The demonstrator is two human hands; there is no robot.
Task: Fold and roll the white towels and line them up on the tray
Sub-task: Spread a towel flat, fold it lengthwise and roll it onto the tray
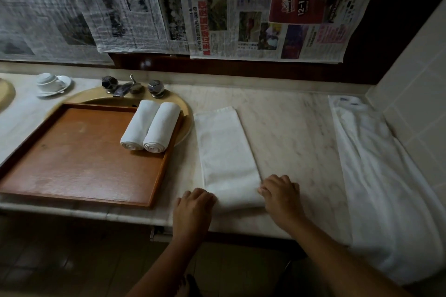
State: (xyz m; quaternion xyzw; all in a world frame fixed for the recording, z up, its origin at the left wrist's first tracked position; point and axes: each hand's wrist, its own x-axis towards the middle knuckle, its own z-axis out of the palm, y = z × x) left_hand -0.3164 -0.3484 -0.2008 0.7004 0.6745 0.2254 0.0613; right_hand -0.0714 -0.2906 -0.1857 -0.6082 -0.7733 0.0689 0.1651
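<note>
Two hands, left (194,202) and right (280,191), are pinching the towel's (226,152) near end; its long axis is running toward 12 o'clock.

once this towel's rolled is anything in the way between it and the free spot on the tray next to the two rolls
Nothing visible is. The folded towel lies on the counter just right of the tray, both hands at its near end. Only the tray's low right rim lies between. The two rolls sit at the tray's far right; the floor left of them is bare.
</note>
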